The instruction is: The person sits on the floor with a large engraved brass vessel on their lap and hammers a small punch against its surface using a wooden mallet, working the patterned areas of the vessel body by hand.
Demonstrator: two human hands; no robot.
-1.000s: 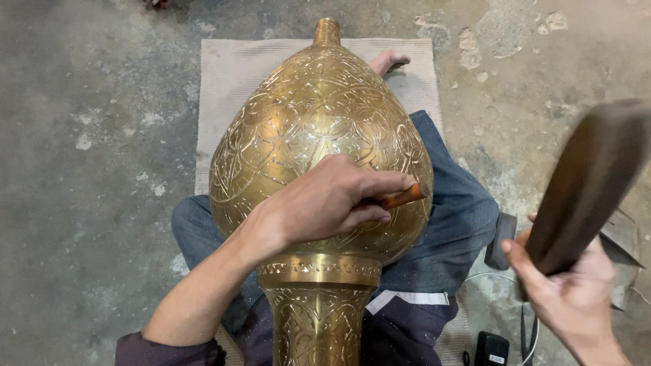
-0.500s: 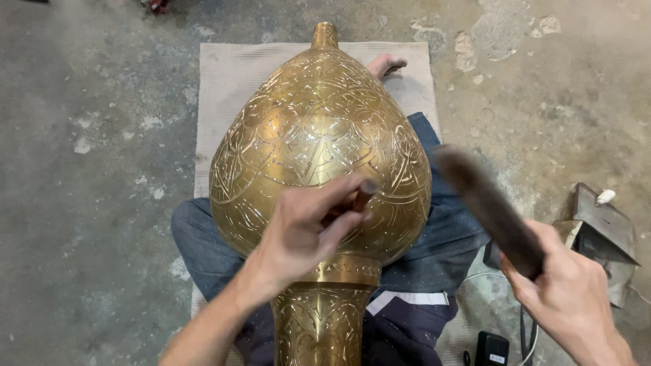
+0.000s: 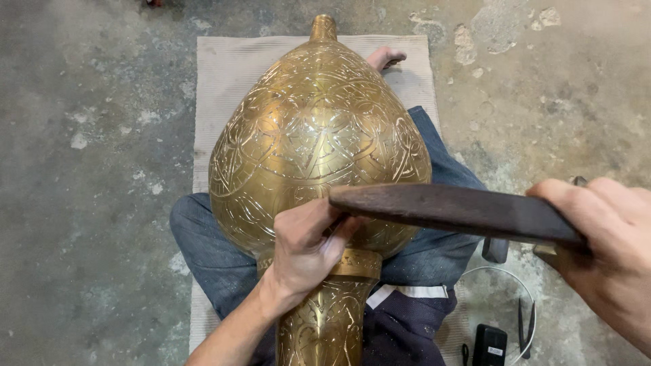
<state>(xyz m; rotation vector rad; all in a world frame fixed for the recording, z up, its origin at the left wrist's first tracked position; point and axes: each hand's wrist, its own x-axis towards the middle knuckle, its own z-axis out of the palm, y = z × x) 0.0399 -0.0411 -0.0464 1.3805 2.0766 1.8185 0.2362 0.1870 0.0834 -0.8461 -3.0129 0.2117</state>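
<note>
A large engraved brass vessel [image 3: 319,142] lies across my lap, its bulb away from me and its neck toward me. My left hand [image 3: 306,252] rests on the lower bulb just above the neck collar, fingers closed around a small chisel that is almost fully hidden now. My right hand [image 3: 607,247] grips one end of a long dark wooden mallet [image 3: 447,207]. The mallet lies nearly level, and its far end sits right over my left hand's fingers.
I sit cross-legged in jeans on a pale mat [image 3: 224,74] over a stained concrete floor [image 3: 88,169]. A bare foot [image 3: 385,57] shows beyond the vessel. A small black device [image 3: 489,344], a white cable [image 3: 505,271] and dark pliers [image 3: 527,324] lie at lower right.
The mallet swung down from raised at the right to level over my left hand. My left hand shifted lower on the vessel, toward the neck collar.
</note>
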